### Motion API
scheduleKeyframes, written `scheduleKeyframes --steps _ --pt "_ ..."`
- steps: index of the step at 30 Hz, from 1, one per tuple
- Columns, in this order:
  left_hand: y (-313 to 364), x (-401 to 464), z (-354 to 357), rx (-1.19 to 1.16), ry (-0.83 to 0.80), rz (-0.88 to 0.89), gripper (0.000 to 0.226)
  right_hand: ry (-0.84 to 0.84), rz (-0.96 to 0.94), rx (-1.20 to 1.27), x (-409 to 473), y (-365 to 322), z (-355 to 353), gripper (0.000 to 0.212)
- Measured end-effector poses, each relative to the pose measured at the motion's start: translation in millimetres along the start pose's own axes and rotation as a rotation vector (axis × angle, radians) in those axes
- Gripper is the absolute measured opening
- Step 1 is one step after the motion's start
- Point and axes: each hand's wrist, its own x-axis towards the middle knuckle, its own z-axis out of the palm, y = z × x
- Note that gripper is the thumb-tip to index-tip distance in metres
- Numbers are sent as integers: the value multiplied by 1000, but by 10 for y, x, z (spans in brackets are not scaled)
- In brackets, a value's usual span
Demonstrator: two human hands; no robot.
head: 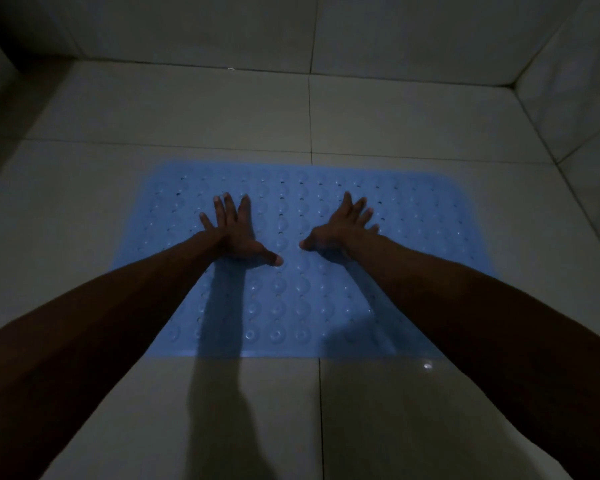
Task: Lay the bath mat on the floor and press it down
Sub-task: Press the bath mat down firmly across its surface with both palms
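One mat [413,237], light blue, rectangular with rounded corners, lies flat on the floor [222,109]. Its surface carries rows of round bumps and small holes. It sits mid-floor, long edges running left to right, near edge just past a grout line.

Two hands on the mat, both palm down, fingers straight and spread; neither grips anything. Left hand [234,233]: fingers fanned and pointing away from the person, thumb stretched out toward the mat's centre. Right hand [340,228]: fingers angled slightly rightward, thumb pointing in toward the left thumb. The two thumbs are near each other but apart. Both hands rest on the far-middle part of the mat.

Two bare forearms reach in from the lower left and lower right corners, elbows out of view, converging toward the mat. Their shadows fall across the mat's near half and the floor before it.

Floor: large pale tiles, dim light. Tiled walls [430,36] rise at the back and right.
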Motion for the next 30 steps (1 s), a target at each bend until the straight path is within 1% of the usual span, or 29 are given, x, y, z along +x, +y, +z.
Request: scheduleKeyframes --steps 2,4,6,9,13,15,18,21,23,26,30 --pt "-10 24 6 -19 -1 8 155 -46 -48 -73 83 -38 -103 144" --pt "-12 37 16 -71 18 1 148 -124 -108 -122 164 12 -156 143" --pt "3 59 28 -92 41 -5 141 -158 -146 -149 193 88 -146 141" --pt "27 72 67 -99 65 -23 137 -142 -176 -160 199 142 -105 141" --pt "30 92 50 -99 38 -40 136 -136 -174 -144 206 148 -87 140" --pt "33 84 66 -109 52 -41 134 -133 -178 -128 210 141 -77 140" --pt "74 71 85 -130 88 -60 136 -123 -164 -69 262 130 -62 132" --pt "147 82 -18 -129 58 -115 142 -84 -160 -28 274 140 -46 118" --pt "161 90 -113 -96 32 -131 146 -65 -158 -45 263 122 -19 113" --pt "189 139 -187 -56 8 -111 150 -31 -132 -67 254 110 21 111" --pt "154 181 -217 -49 -16 -111 155 24 -98 9 248 49 40 116"
